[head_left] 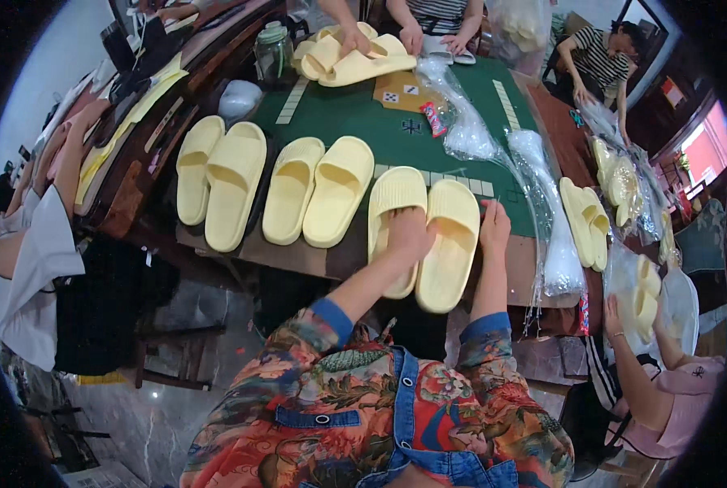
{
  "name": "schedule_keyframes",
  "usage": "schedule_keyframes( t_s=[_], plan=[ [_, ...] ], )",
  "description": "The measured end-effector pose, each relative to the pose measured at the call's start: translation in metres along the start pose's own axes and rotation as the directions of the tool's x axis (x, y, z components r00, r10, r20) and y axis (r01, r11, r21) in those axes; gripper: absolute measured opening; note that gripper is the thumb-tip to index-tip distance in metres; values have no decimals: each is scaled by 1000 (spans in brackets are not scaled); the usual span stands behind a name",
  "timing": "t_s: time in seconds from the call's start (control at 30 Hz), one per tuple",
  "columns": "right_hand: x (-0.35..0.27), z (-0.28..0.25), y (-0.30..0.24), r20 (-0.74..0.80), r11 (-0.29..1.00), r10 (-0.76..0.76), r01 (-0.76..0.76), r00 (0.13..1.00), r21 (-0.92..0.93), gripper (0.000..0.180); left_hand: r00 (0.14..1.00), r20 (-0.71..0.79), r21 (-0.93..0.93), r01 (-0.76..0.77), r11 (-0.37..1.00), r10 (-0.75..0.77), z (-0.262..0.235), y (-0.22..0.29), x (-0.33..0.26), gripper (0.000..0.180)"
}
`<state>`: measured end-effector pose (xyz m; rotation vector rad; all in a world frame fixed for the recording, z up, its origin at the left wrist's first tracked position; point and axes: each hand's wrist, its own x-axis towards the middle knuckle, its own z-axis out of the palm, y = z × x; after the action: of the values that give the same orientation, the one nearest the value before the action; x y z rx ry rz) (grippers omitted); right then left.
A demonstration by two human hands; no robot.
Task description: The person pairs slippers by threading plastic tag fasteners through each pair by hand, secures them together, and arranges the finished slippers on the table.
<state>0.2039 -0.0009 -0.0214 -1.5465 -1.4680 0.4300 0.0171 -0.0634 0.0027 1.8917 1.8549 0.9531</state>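
At the table's near edge lies a pair of pale yellow slippers, the left slipper (397,189) with a ribbed strap and the right slipper (446,264) beside it, both heels past the edge. My left hand (410,236) is closed on the left slipper, its fingers tucked under the strap and partly hidden. Just right of the pair, my right hand (494,228) is raised with fingers pinched together. A thin pale thing shows at its fingertips, too small to name. Two more slipper pairs, a middle pair (336,195) and a left pair (237,191), stand to the left.
Beyond is a green tabletop (339,110) with rows of tiles, a red packet (433,119) and clear plastic bags (465,122). A co-worker's hand (353,38) touches slippers at the far side. More slippers (585,224) lie right, near another person's hands. A glass jar (274,53) stands far left.
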Motion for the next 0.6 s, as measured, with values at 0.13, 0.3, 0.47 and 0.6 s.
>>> schedule_keyframes(
  t_s=[0.13,0.3,0.47,0.6],
  plan=[
    [3,-2,26,-12,974,38,-34,999,226,34,936,-195,72,-284,956,293,-45,14,-26,29],
    [-8,-7,-16,34,1000,-16,15,999,24,33,959,-281,-22,-52,998,44,-119,-48,-2,26],
    [-7,-3,-11,51,1000,9,-10,999,3,35,818,-508,340,-99,935,271,-141,-136,34,18],
    [-6,-9,-5,36,995,55,-52,998,-82,35,877,-450,312,-24,950,170,-130,-146,41,22]
  ],
)
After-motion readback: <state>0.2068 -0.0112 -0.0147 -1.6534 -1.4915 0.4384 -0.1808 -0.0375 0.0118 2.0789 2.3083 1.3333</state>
